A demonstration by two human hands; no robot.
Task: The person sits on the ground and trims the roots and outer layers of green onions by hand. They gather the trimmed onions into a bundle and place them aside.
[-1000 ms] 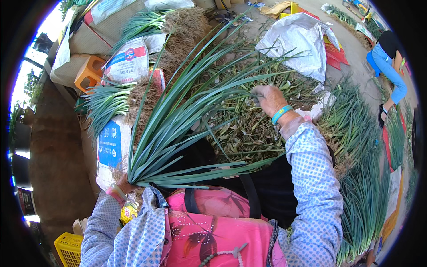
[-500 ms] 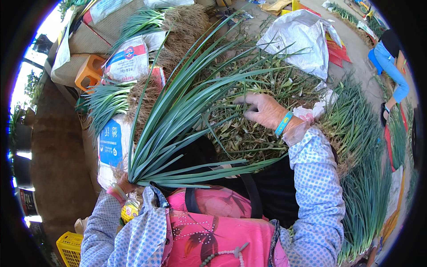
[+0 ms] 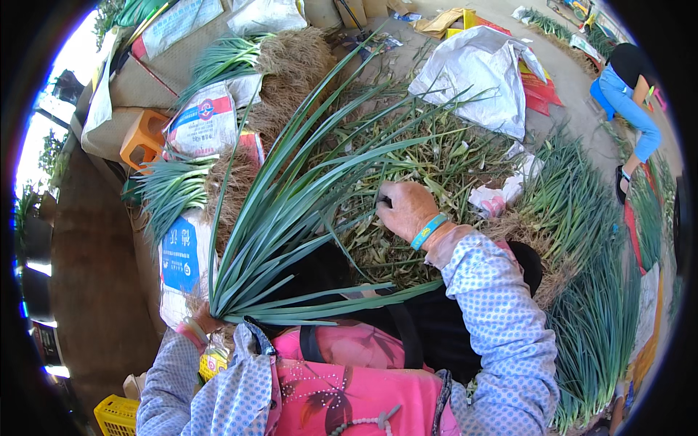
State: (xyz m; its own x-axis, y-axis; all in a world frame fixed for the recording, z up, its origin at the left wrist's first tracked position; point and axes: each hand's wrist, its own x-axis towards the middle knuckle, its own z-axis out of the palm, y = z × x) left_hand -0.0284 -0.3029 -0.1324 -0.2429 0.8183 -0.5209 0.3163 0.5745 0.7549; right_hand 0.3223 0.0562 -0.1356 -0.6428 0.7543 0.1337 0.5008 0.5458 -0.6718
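Note:
A fan of long green onions (image 3: 283,196) spreads up and right from my left hand (image 3: 206,320). That hand is closed round the base of the bunch, its fingers largely hidden. To the right of the leaves, my right hand (image 3: 408,209) is bent over with curled fingers. Whatever it pinches, if anything, is hidden. Beneath it lies a heap of trimmed leaves and dry peelings (image 3: 436,160). Tied-looking bundles of green onions (image 3: 178,185) rest at the left with their brown roots (image 3: 294,69) facing inward.
More green onions (image 3: 589,312) are piled along the right. White woven sacks (image 3: 472,80) lie at the back and left. An orange plastic stool (image 3: 142,138) stands at the left, a yellow crate (image 3: 116,416) at the lower left. Another person (image 3: 632,94) is at the far right.
My right hand has moved down and slightly left, and its fingers have curled in from a more spread pose. My left hand still grips the bunch, nearly in place.

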